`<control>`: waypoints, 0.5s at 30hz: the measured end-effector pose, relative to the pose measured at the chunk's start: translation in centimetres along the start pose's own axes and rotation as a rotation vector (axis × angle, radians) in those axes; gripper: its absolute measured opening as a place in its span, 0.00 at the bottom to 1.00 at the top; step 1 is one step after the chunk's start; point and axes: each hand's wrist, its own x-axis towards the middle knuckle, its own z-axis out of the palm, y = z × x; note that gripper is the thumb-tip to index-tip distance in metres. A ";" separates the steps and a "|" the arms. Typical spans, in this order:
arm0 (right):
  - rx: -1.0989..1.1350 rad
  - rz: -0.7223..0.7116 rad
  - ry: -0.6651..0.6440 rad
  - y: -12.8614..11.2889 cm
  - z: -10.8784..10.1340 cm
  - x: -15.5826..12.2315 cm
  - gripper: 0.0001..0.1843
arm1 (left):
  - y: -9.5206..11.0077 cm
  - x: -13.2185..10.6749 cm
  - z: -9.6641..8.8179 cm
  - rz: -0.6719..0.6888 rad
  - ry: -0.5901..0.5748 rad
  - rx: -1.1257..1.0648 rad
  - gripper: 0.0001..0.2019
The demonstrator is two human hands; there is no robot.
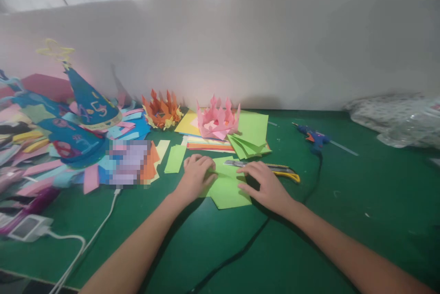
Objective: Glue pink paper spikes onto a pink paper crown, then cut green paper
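Note:
Light green paper sheets (pixel 228 191) lie overlapping in front of me, turned at slightly different angles. My left hand (pixel 199 176) is curled over their left side, thumb and index finger closed on a paper edge. On the right side rests my right hand (pixel 266 186), fingers and thumb apart, fingertips touching the paper. A utility knife (pixel 288 174) with a yellow handle lies just beyond that hand, partly hidden by it, its blade end over the sheets. Small green paper strips (pixel 175 159) sit to the left of my left hand.
Behind are a pink paper crown (pixel 219 120), an orange crown (pixel 161 111) and stacked green paper (pixel 252 136). Blue cone hats (pixel 91 99) stand among scraps at left. A blue glue gun (pixel 312 138) lies right, its dark cord crossing the table. A white cable (pixel 110 211) runs at left.

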 end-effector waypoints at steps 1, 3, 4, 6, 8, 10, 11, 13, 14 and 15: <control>0.010 -0.014 -0.007 0.0 0.0 0.0 0.12 | 0.0 0.0 0.0 0.015 0.026 -0.013 0.04; 0.050 -0.029 -0.002 0.0 0.1 0.1 0.07 | -0.1 0.0 -0.2 0.043 0.083 -0.034 0.04; 0.075 -0.024 0.012 0.0 0.1 0.1 0.06 | -0.1 0.0 -0.3 0.052 0.114 -0.034 0.04; 0.119 0.008 0.059 -0.1 0.1 0.1 0.05 | 0.1 0.0 -0.6 0.076 0.179 -0.008 0.05; 0.149 0.039 0.103 -0.2 0.3 0.0 0.06 | 0.6 0.0 -0.9 0.112 0.234 0.033 0.04; 0.168 0.046 0.120 -0.6 0.4 -0.1 0.07 | 1.5 -0.2 -0.9 0.153 0.260 0.063 0.05; 0.174 0.044 0.124 -0.8 0.5 -0.1 0.07 | 2.1 -0.3 -0.9 0.186 0.268 0.067 0.05; 0.182 0.035 0.132 -1.3 0.6 0.1 0.07 | 3.0 -0.5 -0.8 0.231 0.269 0.061 0.07; 0.182 0.026 0.138 -1.5 0.6 0.2 0.08 | 3.4 -0.6 -0.7 0.242 0.270 0.052 0.07; 0.180 0.009 0.146 -1.6 0.5 0.3 0.08 | 3.7 -0.7 -0.7 0.246 0.271 0.043 0.08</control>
